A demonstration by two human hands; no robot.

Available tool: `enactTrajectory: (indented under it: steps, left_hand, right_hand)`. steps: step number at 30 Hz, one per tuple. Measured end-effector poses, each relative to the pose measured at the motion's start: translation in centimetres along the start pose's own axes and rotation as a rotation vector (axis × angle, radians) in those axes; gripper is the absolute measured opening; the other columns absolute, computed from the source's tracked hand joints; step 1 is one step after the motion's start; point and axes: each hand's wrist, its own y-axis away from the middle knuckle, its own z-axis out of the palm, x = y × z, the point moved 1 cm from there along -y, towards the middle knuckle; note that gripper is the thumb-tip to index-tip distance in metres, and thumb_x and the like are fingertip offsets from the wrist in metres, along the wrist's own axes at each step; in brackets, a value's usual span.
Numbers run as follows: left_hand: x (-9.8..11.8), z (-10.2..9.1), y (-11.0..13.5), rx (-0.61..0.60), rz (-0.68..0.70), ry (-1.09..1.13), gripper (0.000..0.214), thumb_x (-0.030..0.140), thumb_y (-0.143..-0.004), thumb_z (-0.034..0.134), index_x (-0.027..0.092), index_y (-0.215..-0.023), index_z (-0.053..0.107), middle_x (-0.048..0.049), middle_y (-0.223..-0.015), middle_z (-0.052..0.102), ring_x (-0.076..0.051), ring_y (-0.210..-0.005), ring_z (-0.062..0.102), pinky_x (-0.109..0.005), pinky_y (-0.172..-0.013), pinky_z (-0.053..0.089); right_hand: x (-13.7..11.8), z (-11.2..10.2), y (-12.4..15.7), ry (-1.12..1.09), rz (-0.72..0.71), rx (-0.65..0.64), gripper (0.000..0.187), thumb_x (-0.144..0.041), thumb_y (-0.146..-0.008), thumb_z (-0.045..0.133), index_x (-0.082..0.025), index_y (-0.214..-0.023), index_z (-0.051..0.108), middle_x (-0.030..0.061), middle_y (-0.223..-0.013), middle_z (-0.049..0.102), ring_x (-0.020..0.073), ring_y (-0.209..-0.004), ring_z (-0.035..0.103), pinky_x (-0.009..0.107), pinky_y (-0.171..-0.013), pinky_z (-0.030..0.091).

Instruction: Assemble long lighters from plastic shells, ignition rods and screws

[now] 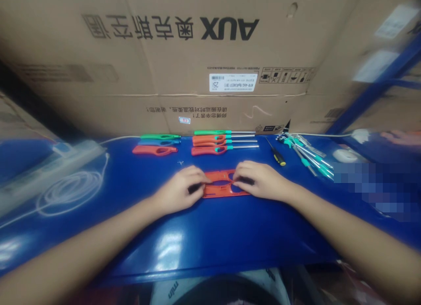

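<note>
Two orange plastic handle shells (221,184) lie side by side on the blue table (210,226), straight in front of me. My left hand (179,188) rests on their left end, fingers curled down onto the plastic. My right hand (261,180) covers their right end, fingers bent and pressing on it. Both hands hide the ends of the shells.
Behind the hands lie finished lighters with orange and green handles (223,145) and three loose handles (158,144). A yellow-black screwdriver (276,155) and a heap of teal-tipped metal tubes (307,156) lie at right. A coiled white cable (70,191) sits left. Cardboard boxes (210,55) wall the back.
</note>
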Motion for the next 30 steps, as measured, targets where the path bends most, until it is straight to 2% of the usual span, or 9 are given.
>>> enactTrajectory:
  steps: [21, 27, 30]
  left_hand:
    - [0.53, -0.31, -0.16, -0.017, -0.011, -0.027, 0.028, 0.015, -0.088, 0.057, 0.02, -0.111, 0.073, -0.0089, -0.101, 0.071, -0.023, -0.096, 0.064, -0.04, -0.087, 0.055]
    - [0.55, -0.39, -0.14, -0.018, -0.006, -0.036, 0.028, 0.015, -0.088, 0.057, 0.02, -0.11, 0.073, -0.0089, -0.1, 0.071, -0.023, -0.096, 0.064, -0.04, -0.086, 0.055]
    - [0.51, -0.35, -0.1, -0.014, 0.003, -0.044, 0.028, 0.015, -0.088, 0.057, 0.019, -0.11, 0.073, -0.0091, -0.102, 0.071, -0.023, -0.097, 0.064, -0.04, -0.086, 0.055]
  right_hand:
    - [0.1, 0.32, -0.08, -0.015, -0.026, 0.031, 0.01, -0.027, -0.096, 0.062, -0.02, -0.093, 0.068, 0.0051, -0.095, 0.07, 0.0201, -0.091, 0.063, 0.031, -0.077, 0.05]
    - [0.06, 0.09, -0.09, -0.094, -0.011, 0.012, 0.012, -0.03, -0.097, 0.061, -0.02, -0.097, 0.07, 0.0062, -0.099, 0.069, 0.0192, -0.091, 0.065, 0.03, -0.079, 0.051]
    - [0.35, -0.42, -0.1, -0.126, 0.013, 0.046, 0.017, -0.032, -0.098, 0.058, -0.02, -0.101, 0.07, 0.0063, -0.1, 0.068, 0.0176, -0.088, 0.065, 0.03, -0.079, 0.052]
